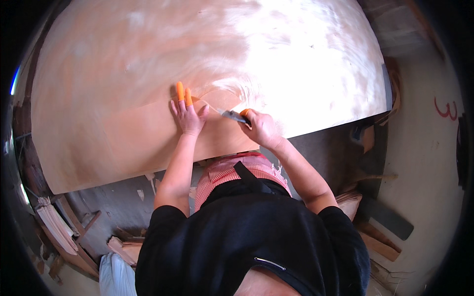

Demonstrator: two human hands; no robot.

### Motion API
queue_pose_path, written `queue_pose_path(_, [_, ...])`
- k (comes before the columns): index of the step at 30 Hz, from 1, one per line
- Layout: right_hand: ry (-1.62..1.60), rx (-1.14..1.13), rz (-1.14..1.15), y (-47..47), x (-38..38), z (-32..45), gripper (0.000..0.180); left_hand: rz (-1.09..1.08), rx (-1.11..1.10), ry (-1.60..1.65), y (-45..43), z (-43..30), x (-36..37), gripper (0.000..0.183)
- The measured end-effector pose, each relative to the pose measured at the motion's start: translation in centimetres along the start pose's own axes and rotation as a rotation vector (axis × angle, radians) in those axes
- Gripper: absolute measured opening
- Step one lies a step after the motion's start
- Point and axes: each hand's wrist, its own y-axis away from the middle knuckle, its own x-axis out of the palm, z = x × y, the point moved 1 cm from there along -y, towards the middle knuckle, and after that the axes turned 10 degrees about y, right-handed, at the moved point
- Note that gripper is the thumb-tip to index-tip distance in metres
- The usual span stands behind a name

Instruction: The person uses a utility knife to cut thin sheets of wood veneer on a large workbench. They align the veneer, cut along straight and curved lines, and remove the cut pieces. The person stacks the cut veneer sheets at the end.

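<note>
My left hand (190, 120) lies on a thin, tan veneer sheet (144, 125), fingers spread, with orange finger cots on two of them. To its right, my right hand (263, 127) grips a knife (234, 116) with a dark handle; its greyish blade points left toward my left thumb. An orange cover also shows on a finger of that hand. A narrow pale strip (210, 104) runs between the blade and my left hand, beside a rounded veneer piece (222, 99). The blade's tip is blurred, and whether it touches the wood I cannot tell.
A large wooden panel (155, 48) spans the bench, with strong glare on its right half. Bundled veneer strips (57, 225) stand at lower left near a light-blue cloth (116, 273). Wood offcuts (379, 242) lie at lower right, below a pale surface (418, 155) bearing a red mark.
</note>
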Motion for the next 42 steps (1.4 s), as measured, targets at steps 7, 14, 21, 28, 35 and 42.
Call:
queue_pose_path(7, [-0.118, -0.045, -0.075, 4.5, -2.5, 2.5, 0.014, 0.399, 0.271, -0.023, -2.2, 9.4, -10.8, 0.075])
queue_pose_path(14, [-0.255, 0.170, -0.049, 9.8, -2.1, 5.7, 0.036, 0.162, 0.497, -0.133, -9.6, 11.4, -18.6, 0.016])
queue_pose_path(21, [-0.185, 0.218, 0.003, 16.4, 2.2, 9.2, 0.025, -0.262, 0.490, -0.294, -15.4, 10.8, -24.5, 0.013])
queue_pose_path(28, [-0.156, 0.109, 0.105, 18.6, 4.3, 11.8, 0.020, -0.170, 0.331, -0.336, -4.5, 13.8, -23.9, 0.038])
queue_pose_path(35, [-0.153, -0.178, 0.166, 20.1, 7.9, 14.1, 0.019, 0.245, -0.109, 0.031, 16.4, 15.9, -27.0, 0.036])
queue_pose_path(42, [-0.191, -0.241, 0.334, 24.3, 11.0, 17.0, 0.021, 0.852, -0.528, 0.063, 30.2, 14.6, -34.0, 0.038])
